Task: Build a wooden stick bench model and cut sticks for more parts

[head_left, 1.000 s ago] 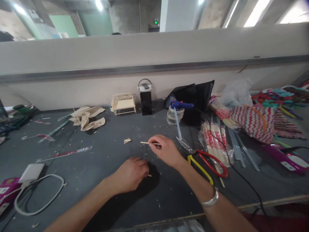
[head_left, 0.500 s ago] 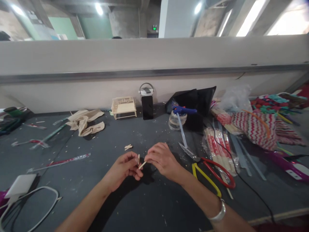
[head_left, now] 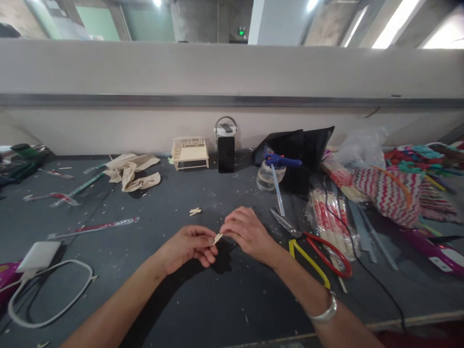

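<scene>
The short wooden sticks point(head_left: 217, 238) sit between the hands: the left hand point(head_left: 186, 246) pinches them, the right hand point(head_left: 250, 237) closes fingertips at their upper end. Likely light, stiff, snappable; best held lightly by the ends. From them, loose sticks point(head_left: 195, 211) lie at 10–11 o'clock, scissors point(head_left: 295, 234) at 3, bench point(head_left: 217, 309) edge towards 6.

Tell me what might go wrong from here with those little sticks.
The short sticks sit between the fingertips of the left hand and the right hand; being so thin, they could slip or roll out of line.

If one drops, it may be hard to spot among the pale scraps on the dark table.

The scissors lie with their blades near the right forearm, so a careless sweep that way might nudge or catch them.
</scene>
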A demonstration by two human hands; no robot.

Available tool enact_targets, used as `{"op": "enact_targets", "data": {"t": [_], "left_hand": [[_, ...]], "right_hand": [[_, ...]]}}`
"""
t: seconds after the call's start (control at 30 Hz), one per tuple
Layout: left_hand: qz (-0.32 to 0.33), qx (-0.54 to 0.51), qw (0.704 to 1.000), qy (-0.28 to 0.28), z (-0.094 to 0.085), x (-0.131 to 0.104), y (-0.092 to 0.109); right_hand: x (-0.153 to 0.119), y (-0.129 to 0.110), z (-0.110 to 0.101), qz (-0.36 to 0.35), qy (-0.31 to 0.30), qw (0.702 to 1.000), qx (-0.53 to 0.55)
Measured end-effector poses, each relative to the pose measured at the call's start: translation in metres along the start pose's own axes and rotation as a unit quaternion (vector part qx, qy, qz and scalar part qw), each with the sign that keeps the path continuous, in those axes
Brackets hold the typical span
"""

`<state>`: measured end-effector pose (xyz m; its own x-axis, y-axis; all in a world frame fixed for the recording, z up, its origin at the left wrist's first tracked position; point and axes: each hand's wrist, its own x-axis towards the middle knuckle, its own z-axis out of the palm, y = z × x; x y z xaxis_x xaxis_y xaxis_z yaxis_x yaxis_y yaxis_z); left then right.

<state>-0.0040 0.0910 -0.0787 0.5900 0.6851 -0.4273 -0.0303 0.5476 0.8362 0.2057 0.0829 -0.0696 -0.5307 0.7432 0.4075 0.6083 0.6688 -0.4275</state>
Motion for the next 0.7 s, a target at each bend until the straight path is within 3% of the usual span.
{"op": "enact_targets", "data": {"t": [0.3, 0.7], "left_hand": [[-0.021, -0.002, 1.000, -0.006, 0.0002, -0.0010, 0.0003], [-0.035, -0.012, 0.999, -0.032, -0.0011, -0.0027, 0.0012]], "right_hand": [[-0.0006, 0.0009, 0.0010, -0.002, -0.007, 1.000, 0.027], [-0.0029, 0.0004, 0.0025, -0.036, -0.007, 0.999, -0.012]]}}
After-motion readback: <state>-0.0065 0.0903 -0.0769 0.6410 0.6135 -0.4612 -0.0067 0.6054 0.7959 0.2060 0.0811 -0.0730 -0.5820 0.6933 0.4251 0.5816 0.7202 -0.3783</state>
